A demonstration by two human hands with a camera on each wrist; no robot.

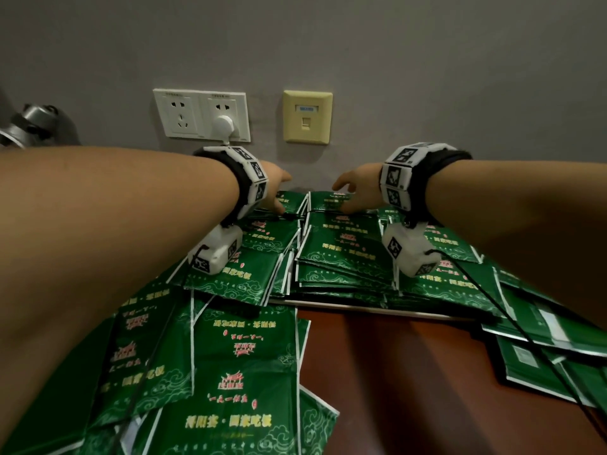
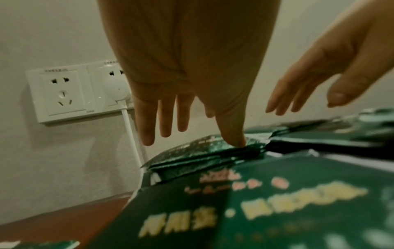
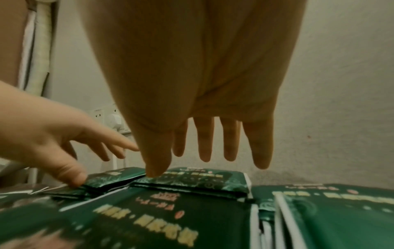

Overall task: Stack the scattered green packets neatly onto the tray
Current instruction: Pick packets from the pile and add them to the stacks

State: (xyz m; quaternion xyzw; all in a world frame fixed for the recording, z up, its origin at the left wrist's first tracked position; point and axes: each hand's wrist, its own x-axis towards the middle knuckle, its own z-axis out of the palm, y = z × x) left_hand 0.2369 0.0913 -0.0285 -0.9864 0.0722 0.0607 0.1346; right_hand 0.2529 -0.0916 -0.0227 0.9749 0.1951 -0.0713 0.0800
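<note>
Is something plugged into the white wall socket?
Yes, a round white plug sits in the right half of the white wall socket, and its white cord hangs down the wall.

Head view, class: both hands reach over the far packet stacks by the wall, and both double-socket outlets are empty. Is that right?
Not quite. The right outlet holds a white plug, clear in the head view. Both the left hand and right hand do reach over the far packet stacks.
</note>
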